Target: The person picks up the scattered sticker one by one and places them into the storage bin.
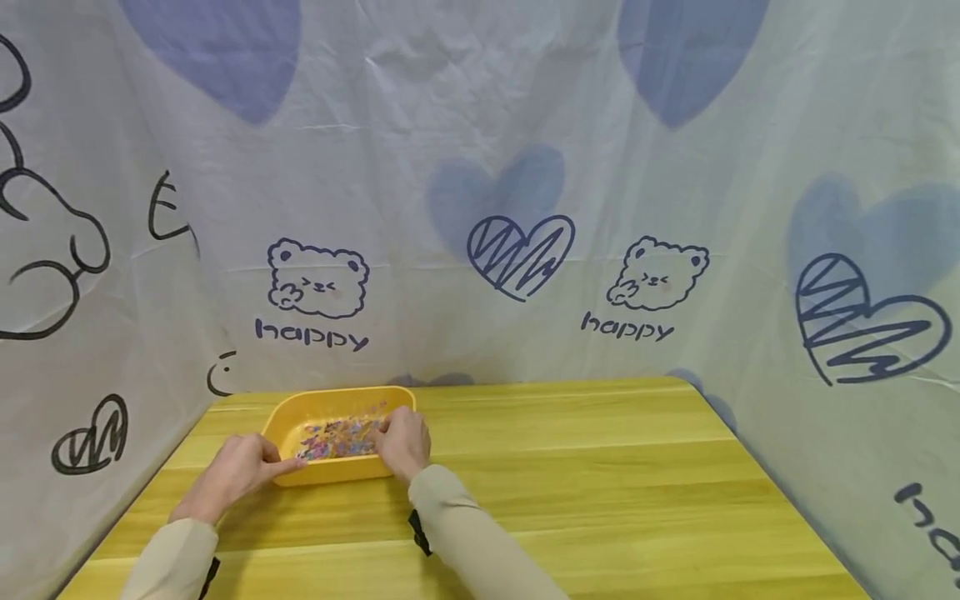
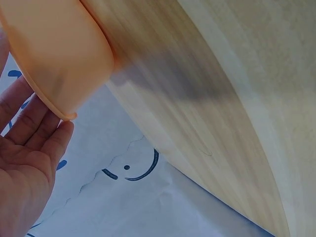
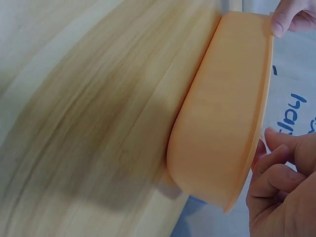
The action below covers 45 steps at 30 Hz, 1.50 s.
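Note:
A yellow plastic tub [image 1: 330, 472] stands at the far left of the table, its bottom covered with many small multicoloured pieces [image 1: 341, 437]. My left hand [image 1: 236, 471] holds the tub's near left corner, the thumb along the front rim. In the left wrist view, the left fingers [image 2: 37, 118] lie at the tub's rim. My right hand [image 1: 405, 442] reaches over the near right rim, fingertips down among the pieces. Bent fingers of the right hand [image 3: 281, 177] show beside the rim in the right wrist view; I cannot tell whether they pinch a piece.
The wood-grain table [image 1: 585, 483] extends to the right of the tub and toward me. White cloth [image 1: 480, 333] printed with hearts and bears hangs close behind the tub and along both sides of the table.

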Each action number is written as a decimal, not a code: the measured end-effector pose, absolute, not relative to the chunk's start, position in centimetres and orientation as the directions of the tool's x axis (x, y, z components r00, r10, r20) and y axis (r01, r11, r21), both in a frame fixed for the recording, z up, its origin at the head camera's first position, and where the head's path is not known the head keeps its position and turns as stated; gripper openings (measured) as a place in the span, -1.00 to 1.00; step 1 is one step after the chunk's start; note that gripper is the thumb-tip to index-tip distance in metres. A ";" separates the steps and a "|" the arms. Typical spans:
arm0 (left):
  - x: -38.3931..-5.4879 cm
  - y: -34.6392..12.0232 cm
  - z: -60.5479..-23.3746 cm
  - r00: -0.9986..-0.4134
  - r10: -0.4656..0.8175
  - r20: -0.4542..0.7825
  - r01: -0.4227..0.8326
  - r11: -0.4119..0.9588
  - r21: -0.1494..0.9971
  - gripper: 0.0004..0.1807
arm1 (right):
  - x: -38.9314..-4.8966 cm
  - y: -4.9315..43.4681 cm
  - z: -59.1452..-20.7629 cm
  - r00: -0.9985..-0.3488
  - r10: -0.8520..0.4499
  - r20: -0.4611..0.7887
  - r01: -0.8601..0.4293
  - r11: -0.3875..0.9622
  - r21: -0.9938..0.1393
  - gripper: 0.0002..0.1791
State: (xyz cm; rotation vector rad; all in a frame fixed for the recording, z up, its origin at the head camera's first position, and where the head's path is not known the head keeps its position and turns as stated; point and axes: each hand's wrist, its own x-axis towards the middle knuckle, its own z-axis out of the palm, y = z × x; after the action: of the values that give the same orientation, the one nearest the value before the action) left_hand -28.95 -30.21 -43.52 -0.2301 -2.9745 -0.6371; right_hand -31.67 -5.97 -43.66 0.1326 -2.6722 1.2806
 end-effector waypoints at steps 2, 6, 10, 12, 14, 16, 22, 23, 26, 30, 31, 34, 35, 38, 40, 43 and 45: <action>-29.0 -30.2 -43.7 -0.984 0.132 0.120 0.170 0.901 0.400 -0.54 | -31.7 -5.8 -43.8 -0.980 -0.008 0.198 -0.158 0.638 -0.754 -0.40; -29.0 -30.1 -44.1 -0.984 0.130 0.125 0.169 0.902 0.396 -0.55 | -31.8 -5.1 -44.0 -0.976 -0.032 0.215 -0.184 0.653 -0.735 -0.39; -29.0 -30.1 -44.2 -0.986 0.118 0.115 0.155 0.903 0.400 -0.54 | -31.9 -4.0 -44.2 -0.972 -0.052 0.228 -0.204 0.664 -0.720 -0.51; -29.1 -30.1 -44.3 -0.988 0.113 0.107 0.147 0.902 0.405 -0.53 | -32.1 -3.5 -44.3 -0.972 -0.055 0.228 -0.205 0.671 -0.713 -0.57; -29.1 -30.1 -44.2 -0.988 0.112 0.102 0.144 0.902 0.407 -0.52 | -32.4 -2.9 -44.4 -0.972 -0.052 0.231 -0.204 0.679 -0.705 -0.64; -29.2 -30.0 -44.1 -0.989 0.115 0.095 0.144 0.901 0.410 -0.51 | -32.6 -2.2 -44.4 -0.969 -0.061 0.240 -0.217 0.683 -0.698 -0.70; -29.2 -29.9 -43.9 -0.992 0.102 0.075 0.124 0.901 0.415 -0.47 | -33.0 -0.2 -44.1 -0.954 -0.090 0.285 -0.266 0.691 -0.672 -0.81; -29.2 -29.9 -43.9 -0.992 0.098 0.077 0.121 0.902 0.414 -0.46 | -33.0 0.2 -44.0 -0.954 -0.087 0.286 -0.263 0.697 -0.667 -0.80; -29.3 -29.8 -43.9 -0.992 0.088 0.088 0.116 0.903 0.413 -0.45 | -33.1 1.4 -44.1 -0.955 -0.090 0.283 -0.262 0.705 -0.659 -0.78; -29.4 -29.6 -43.9 -0.989 0.096 0.112 0.133 0.909 0.395 -0.47 | -33.1 3.2 -44.4 -0.955 -0.111 0.274 -0.270 0.707 -0.654 -0.74; -29.5 -29.5 -43.9 -0.988 0.101 0.118 0.140 0.910 0.390 -0.47 | -33.1 3.7 -44.4 -0.956 -0.116 0.271 -0.270 0.709 -0.651 -0.72; -29.6 -29.3 -43.8 -0.983 0.128 0.131 0.169 0.905 0.390 -0.47 | -33.0 5.2 -44.5 -0.956 -0.128 0.264 -0.274 0.713 -0.645 -0.70; -29.6 -29.3 -43.8 -0.981 0.137 0.135 0.180 0.903 0.391 -0.47 | -33.0 5.8 -44.5 -0.956 -0.134 0.261 -0.276 0.713 -0.644 -0.71; -29.6 -29.3 -43.8 -0.981 0.144 0.133 0.186 0.900 0.394 -0.51 | -32.9 7.4 -44.6 -0.956 -0.159 0.247 -0.284 0.713 -0.641 -0.77; -29.6 -29.4 -43.7 -0.981 0.140 0.135 0.183 0.901 0.393 -0.54 | -32.8 8.6 -44.6 -0.953 -0.178 0.244 -0.296 0.721 -0.627 -0.79; -29.3 -29.3 -43.6 -0.982 0.118 0.149 0.169 0.900 0.402 -0.57 | -32.6 10.8 -44.7 -0.947 -0.201 0.251 -0.314 0.741 -0.594 -0.79; -29.2 -28.8 -43.7 -0.979 0.108 0.170 0.170 0.897 0.408 -0.54 | -32.4 12.5 -44.8 -0.943 -0.199 0.266 -0.319 0.760 -0.565 -0.79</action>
State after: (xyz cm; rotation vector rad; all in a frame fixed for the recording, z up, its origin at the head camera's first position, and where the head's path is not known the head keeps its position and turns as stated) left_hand -29.24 -28.85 -43.65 -0.2156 -2.9192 -0.6468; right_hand -32.41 12.48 -44.77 0.4116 -2.7670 0.9398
